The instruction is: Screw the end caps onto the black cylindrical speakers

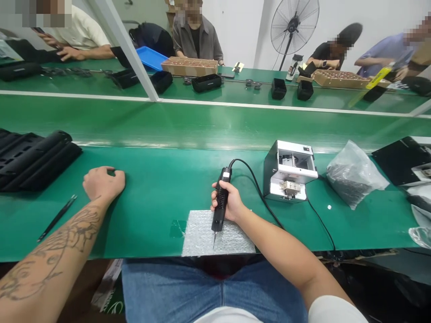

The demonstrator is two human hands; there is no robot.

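Observation:
My right hand (233, 201) is wrapped around a black electric screwdriver (221, 197). Its thin bit points down over a sheet of bubble wrap (198, 231) at the table's front edge. From the top of the tool a black cord loops away to the right. My left hand (103, 183) rests on the green table (151, 193) with its fingers curled in, and no object shows in it. Near that wrist lies a pair of dark tweezers (57, 218). Further left, several long black plastic housings (37, 161) lie side by side.
A screw feeder (291, 172) stands right of the screwdriver, beside a clear bag of small dark pieces (353, 175). A white frame post (131, 49) rises at the far edge. Across the bench, other people sit among black housings (207, 83) and cardboard trays (190, 66).

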